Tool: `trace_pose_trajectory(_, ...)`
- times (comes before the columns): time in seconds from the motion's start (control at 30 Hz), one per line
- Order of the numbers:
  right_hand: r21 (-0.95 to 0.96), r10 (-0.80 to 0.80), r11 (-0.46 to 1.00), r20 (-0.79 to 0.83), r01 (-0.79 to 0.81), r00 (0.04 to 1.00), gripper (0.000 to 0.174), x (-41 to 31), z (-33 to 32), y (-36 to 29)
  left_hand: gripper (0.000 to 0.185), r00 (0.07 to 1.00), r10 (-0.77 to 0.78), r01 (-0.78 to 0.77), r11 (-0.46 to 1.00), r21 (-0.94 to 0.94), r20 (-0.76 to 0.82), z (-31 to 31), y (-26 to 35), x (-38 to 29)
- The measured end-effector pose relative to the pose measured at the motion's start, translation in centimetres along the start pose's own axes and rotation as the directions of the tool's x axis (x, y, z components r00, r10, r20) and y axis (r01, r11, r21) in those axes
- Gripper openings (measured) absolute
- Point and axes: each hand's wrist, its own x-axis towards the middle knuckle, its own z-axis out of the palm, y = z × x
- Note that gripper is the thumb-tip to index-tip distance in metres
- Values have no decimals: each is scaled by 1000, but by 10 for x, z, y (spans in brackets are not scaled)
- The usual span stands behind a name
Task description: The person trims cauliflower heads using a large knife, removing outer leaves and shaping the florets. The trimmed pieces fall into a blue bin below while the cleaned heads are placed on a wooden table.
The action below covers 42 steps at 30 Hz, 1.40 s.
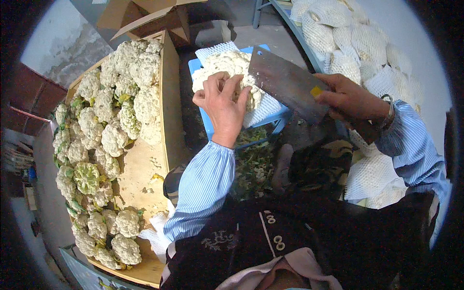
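A head of cauliflower (227, 62) rests on white foam netting (264, 110) over a small blue plastic stool (206, 117). My left hand (225, 105) presses on its top with the fingers spread and bent. In my right hand (349, 96) is a broad cleaver (286, 81), gripped at the handle end. A yellow patch (316, 90) shows beside my right thumb. The blade lies slanted at the right side of the cauliflower and covers part of it; whether its edge touches the curds I cannot tell.
To the left stands a wooden bin (165, 90) with many cauliflower heads (114, 137). Net-wrapped heads (348, 40) are piled along the right. An open cardboard box (145, 21) is at the back. Leaf trimmings (255, 163) litter the floor below the stool.
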Motion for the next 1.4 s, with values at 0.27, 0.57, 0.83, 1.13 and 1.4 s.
trace_pose_trajectory(0.27, -84, -238, 969, -65, 233, 969, 46, 10, 12, 15, 31, 1000, 18, -18, 1000, -13, -22, 3, 0, 0)
trace_pose_trajectory(0.57, 258, 53, 963, 86, -73, 995, 39, 8, -15, 18, 33, 999, -8, 8, 1000, -6, 39, 0, -1, -1)
trace_pose_trajectory(0.83, -89, -312, 947, -14, 309, 950, 42, 11, 2, 72, 33, 998, 52, -51, 997, -55, 22, -6, -4, 0)
trace_pose_trajectory(1.13, 747, 247, 661, -122, -76, 961, 55, -71, 73, 85, 40, 883, 294, -222, 949, -226, 367, -45, 13, -1)
trace_pose_trajectory(1.4, 929, 289, 340, -248, 143, 925, 59, -23, 100, 83, 15, 990, -116, 138, 892, -430, 77, -53, -11, 28)
